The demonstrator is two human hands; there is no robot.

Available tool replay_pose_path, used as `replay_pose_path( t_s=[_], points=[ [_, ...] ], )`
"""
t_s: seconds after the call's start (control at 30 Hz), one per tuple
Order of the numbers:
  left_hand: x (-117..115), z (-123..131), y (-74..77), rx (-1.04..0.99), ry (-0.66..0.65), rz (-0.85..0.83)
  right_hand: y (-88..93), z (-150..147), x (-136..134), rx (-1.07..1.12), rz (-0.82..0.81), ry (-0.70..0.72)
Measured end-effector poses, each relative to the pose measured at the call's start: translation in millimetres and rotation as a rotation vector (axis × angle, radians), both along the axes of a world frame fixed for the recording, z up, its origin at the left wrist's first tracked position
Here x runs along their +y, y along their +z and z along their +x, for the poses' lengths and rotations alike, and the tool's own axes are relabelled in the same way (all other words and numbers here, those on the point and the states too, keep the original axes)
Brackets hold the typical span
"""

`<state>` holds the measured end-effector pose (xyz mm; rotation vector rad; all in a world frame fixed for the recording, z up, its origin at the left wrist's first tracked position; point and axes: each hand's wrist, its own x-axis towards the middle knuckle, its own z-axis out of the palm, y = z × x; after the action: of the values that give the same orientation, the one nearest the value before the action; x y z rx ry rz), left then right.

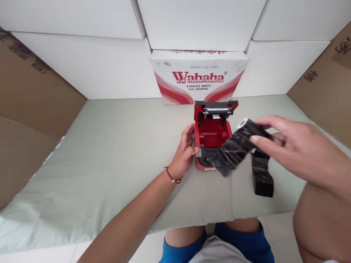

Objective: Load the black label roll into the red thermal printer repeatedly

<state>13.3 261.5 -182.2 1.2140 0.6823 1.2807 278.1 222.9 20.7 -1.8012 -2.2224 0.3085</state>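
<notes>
A small red printer (211, 136) sits on the pale cloth-covered surface (111, 160) with its lid up and its red compartment showing. My left hand (184, 153) rests against the printer's left side, fingers curled on its edge. My right hand (290, 145) holds a roll wrapped in black plastic (235, 147) in the air just right of the printer, thumb and fingers pinched on its upper end. A white core shows at the roll's top.
Another black-wrapped roll (262, 174) lies on the cloth to the right, partly behind my hand. A Wahaha water carton (199, 76) stands behind the printer, with white boxes stacked around it. Brown cardboard (23, 114) flanks both sides. My knees are below the front edge.
</notes>
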Motion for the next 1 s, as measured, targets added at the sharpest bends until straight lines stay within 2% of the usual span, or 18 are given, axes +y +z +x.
replay_pose_path(
  t_s=[0.1,0.17,0.23,0.33,0.47,0.57,0.7,0.77,0.83,0.93,1.0],
  points=[
    [-1,0,2.3,-0.023,-0.009,-0.020,-20.2,37,-5,0.085,-0.153,-0.057],
    [-2,0,3.8,-0.029,-0.003,-0.026,-41.9,42,-4,0.102,-0.283,0.003],
    [-2,-1,5.4,-0.028,0.005,-0.024,-61.0,38,-4,0.130,-0.324,0.064],
    [-3,-1,7.9,-0.040,0.005,-0.026,-78.2,39,-6,0.142,-0.222,-0.012],
    [-4,0,12.4,-0.095,0.002,-0.060,-95.8,73,-5,0.028,-0.042,-0.210],
    [-6,2,16.0,-0.140,0.014,-0.096,-115.3,98,1,-0.050,-0.039,-0.132],
    [-7,2,19.2,-0.159,0.012,-0.115,-133.9,104,7,-0.080,-0.053,-0.025],
    [-8,2,19.7,-0.156,0.017,-0.121,-134.4,101,8,-0.106,-0.064,-0.019],
    [-8,2,19.6,-0.154,0.025,-0.125,-127.4,99,6,-0.141,-0.098,-0.005],
    [-8,2,18.6,-0.147,0.025,-0.118,-101.8,104,-1,-0.175,-0.116,0.076],
    [-8,2,17.9,-0.141,0.019,-0.111,-78.8,105,-7,-0.196,-0.033,0.129]
  ],
)
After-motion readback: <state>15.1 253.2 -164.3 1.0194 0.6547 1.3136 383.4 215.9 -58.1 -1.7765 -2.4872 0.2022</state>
